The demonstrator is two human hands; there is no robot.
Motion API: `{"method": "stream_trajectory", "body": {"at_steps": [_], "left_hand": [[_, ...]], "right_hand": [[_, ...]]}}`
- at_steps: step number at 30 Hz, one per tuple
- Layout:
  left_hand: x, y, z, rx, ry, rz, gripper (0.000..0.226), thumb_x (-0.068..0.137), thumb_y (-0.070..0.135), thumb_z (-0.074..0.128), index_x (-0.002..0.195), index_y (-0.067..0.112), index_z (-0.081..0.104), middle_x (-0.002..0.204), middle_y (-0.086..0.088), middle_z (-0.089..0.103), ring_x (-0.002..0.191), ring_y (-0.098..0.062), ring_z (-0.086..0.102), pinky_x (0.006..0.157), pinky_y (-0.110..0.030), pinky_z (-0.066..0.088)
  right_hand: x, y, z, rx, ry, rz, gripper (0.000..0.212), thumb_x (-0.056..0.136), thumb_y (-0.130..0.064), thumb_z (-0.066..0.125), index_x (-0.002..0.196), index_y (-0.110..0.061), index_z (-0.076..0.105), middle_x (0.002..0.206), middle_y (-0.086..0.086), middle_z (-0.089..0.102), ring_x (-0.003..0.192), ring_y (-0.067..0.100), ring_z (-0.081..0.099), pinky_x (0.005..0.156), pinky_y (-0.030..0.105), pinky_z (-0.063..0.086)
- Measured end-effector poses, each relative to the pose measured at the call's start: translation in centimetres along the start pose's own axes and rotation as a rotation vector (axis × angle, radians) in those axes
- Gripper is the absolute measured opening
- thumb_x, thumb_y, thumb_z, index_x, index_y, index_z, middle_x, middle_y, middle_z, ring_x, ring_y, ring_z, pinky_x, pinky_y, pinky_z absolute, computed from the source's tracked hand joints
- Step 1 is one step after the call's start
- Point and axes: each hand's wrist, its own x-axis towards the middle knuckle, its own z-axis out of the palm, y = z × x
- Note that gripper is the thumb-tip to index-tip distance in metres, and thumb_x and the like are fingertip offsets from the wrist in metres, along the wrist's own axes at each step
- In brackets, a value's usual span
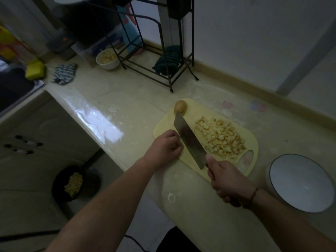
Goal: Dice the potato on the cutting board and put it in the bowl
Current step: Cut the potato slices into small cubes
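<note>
Potato: one heap of pale yellow diced potato [220,138], small rough cubes, spread over the right half of the cutting board [251,142]; too many to count. One whole potato [180,107], brown skin, rounded, sits at the board's far end, just beyond the cleaver tip. Board is pale yellow, looks plastic, rounded corners, oval handle hole at the near right corner. One cleaver [189,140], broad rectangular metal blade, stands edge-down on the board between the dice heap and the left hand. Right hand [227,182] wraps the cleaver handle, thumb up along the blade's heel; dark cord on that wrist. Left hand [166,146] sits on the board against the blade's flat side, fingers curled under; can't tell if it's holding a piece. Two bowls: one empty white bowl [300,182] with dark rim, near right of the board; one smaller white bowl [107,59] with yellow pieces, far back by a black wire rack [158,51]. Countertop [127,106] glossy, cream. One striped cloth [64,73] and one yellow sponge [35,70] far left.
</note>
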Motion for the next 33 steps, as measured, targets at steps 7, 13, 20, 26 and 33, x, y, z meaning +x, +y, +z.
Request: {"method": "stream_trajectory", "body": {"at_steps": [7, 13, 20, 26, 33], "left_hand": [[0.0, 0.4, 0.8, -0.051, 0.049, -0.055, 0.017, 0.079, 0.02, 0.067, 0.077, 0.004, 0.072, 0.093, -0.01, 0.067, 0.08, -0.018, 0.063, 0.07, -0.023, 0.052], [0.2, 0.6, 0.9, 0.016, 0.055, 0.002, 0.02, 0.083, 0.021, 0.064, 0.081, 0.003, 0.072, 0.092, -0.011, 0.065, 0.083, -0.019, 0.061, 0.071, -0.027, 0.051], [-1.8, -0.5, 0.6, 0.215, 0.152, 0.033, 0.026, 0.086, 0.036, 0.074, 0.096, 0.012, 0.077, 0.106, -0.005, 0.069, 0.089, -0.022, 0.062, 0.075, -0.035, 0.051], [-2.6, 0.5, 0.0, 0.1, 0.08, -0.28, 0.045, 0.081, 0.039, 0.08, 0.115, 0.011, 0.073, 0.117, -0.003, 0.067, 0.084, -0.021, 0.068, 0.076, -0.034, 0.058], [-1.0, 1.3, 0.2, 0.138, 0.025, -0.305, 0.041, 0.084, 0.017, 0.078, 0.121, 0.001, 0.069, 0.119, -0.013, 0.064, 0.1, -0.032, 0.064, 0.089, -0.038, 0.054]], "right_hand": [[0.2, -0.2, 0.7, -0.165, 0.057, -0.117, 0.059, 0.094, -0.063, 0.027, 0.064, -0.015, 0.039, 0.046, 0.001, 0.038, 0.028, 0.012, 0.034, 0.035, 0.015, 0.028], [0.6, -0.1, 0.6, -0.172, 0.09, -0.163, 0.06, 0.094, -0.063, 0.029, 0.058, -0.015, 0.038, 0.043, -0.003, 0.038, 0.028, 0.01, 0.037, 0.035, 0.017, 0.03], [0.1, 0.4, -1.3, -0.085, 0.038, -0.115, 0.058, 0.09, -0.067, 0.029, 0.065, -0.015, 0.04, 0.048, 0.0, 0.035, 0.031, 0.011, 0.029, 0.036, 0.015, 0.025], [0.6, 0.2, -0.3, -0.278, 0.107, -0.214, 0.059, 0.091, -0.062, 0.03, 0.061, -0.013, 0.043, 0.052, 0.004, 0.044, 0.032, 0.004, 0.037, 0.041, 0.023, 0.032], [1.0, 0.3, 1.3, -0.358, 0.155, -0.278, 0.059, 0.095, -0.055, 0.031, 0.055, -0.013, 0.044, 0.052, -0.001, 0.051, 0.051, 0.011, 0.051, 0.052, 0.021, 0.037]]}}
